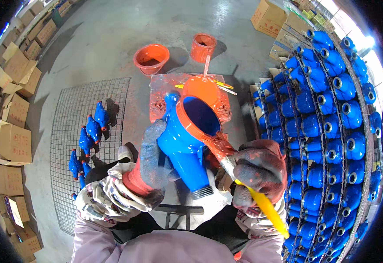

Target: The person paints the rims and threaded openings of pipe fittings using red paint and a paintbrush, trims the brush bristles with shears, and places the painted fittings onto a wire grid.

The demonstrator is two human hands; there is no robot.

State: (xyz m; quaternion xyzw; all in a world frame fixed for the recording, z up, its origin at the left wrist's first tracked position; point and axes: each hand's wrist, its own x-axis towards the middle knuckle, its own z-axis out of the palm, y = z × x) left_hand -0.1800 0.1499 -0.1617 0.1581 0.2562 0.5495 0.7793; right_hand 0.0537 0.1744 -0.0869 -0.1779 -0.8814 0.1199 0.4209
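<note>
Tilted in front of me is a blue-painted valve body with a wide open mouth, a side branch and a threaded end pointing down. Its wide rim is coated in orange paint. My gloved left hand is closed around its left side; part of those fingers is hidden behind it. In my gloved right hand is a paintbrush with a yellow handle, its paint-soaked bristles touching the rim's lower right edge. Behind the valve body lies a flat orange paint container with another yellow-handled tool beside it.
A paint-spattered board carries the container. Beyond it stand an orange basin and a paint pot. On the left, a wire mesh bears several blue pieces; cardboard boxes line the edge. Racked blue valve bodies fill the right.
</note>
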